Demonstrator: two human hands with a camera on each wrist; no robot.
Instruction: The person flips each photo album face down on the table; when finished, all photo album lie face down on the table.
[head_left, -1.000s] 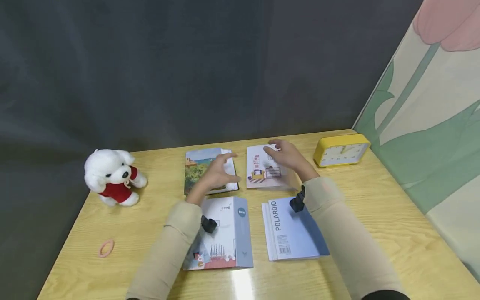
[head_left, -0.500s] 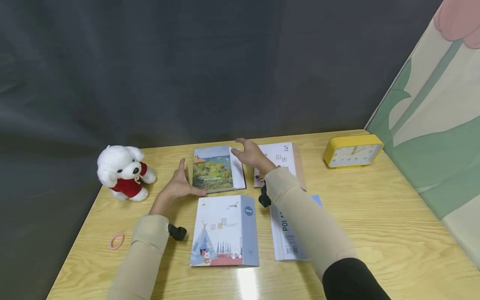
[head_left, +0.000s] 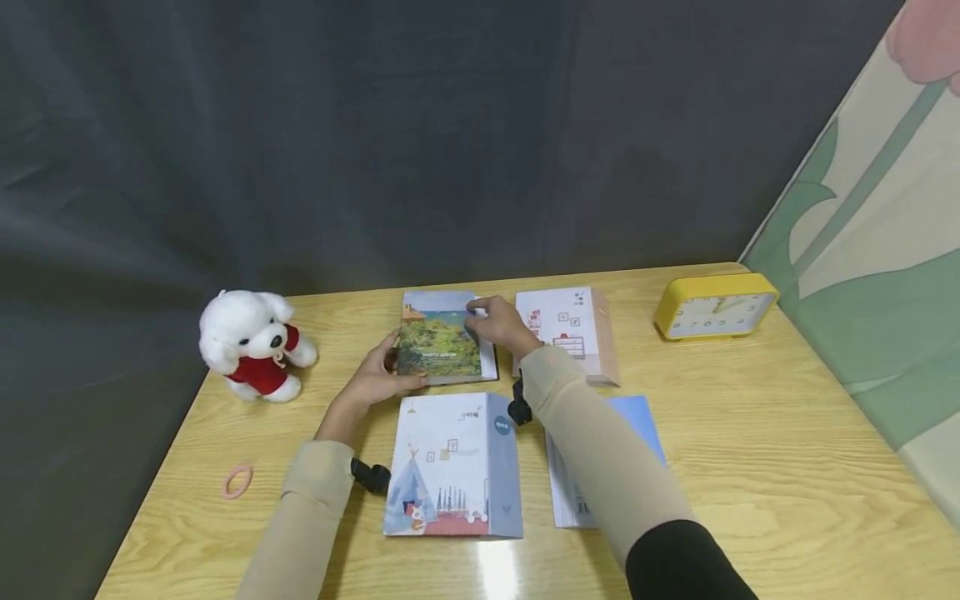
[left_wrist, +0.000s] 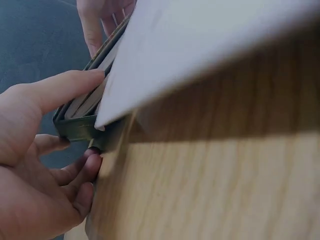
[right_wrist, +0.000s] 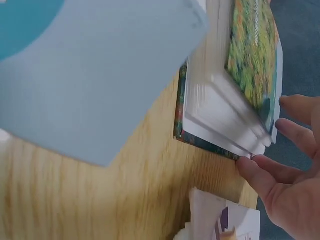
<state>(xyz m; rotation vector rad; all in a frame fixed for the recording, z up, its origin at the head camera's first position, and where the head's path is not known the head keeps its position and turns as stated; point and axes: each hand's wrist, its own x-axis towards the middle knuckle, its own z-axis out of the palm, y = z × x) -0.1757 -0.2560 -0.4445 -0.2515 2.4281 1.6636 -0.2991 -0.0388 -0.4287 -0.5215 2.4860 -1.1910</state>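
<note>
A photo album (head_left: 438, 342) with a painted landscape cover lies at the back of the table. My left hand (head_left: 372, 379) grips its near left corner; in the left wrist view the thumb presses the page edge and the fingers curl beneath the spine. My right hand (head_left: 506, 325) holds the album's right side, fingers bent at the cover's edge. In the right wrist view the front cover and pages stand slightly raised above the back cover. Nearest my left wrist lies a white album (head_left: 442, 467) with a blue tent picture. My right sleeve partly hides a blue album (head_left: 637, 425).
Right of the landscape album is another white album (head_left: 558, 321) with furniture drawings. A white plush dog (head_left: 255, 342) sits at the left, with a pink ring (head_left: 237, 482) in front. A yellow clock (head_left: 716, 307) stands at the back right. A dark curtain (head_left: 480, 150) hangs behind the table.
My right hand has moved left from the furniture album to the landscape album. My left hand has gone round to that album's left side, and both hands have taken hold of it.
</note>
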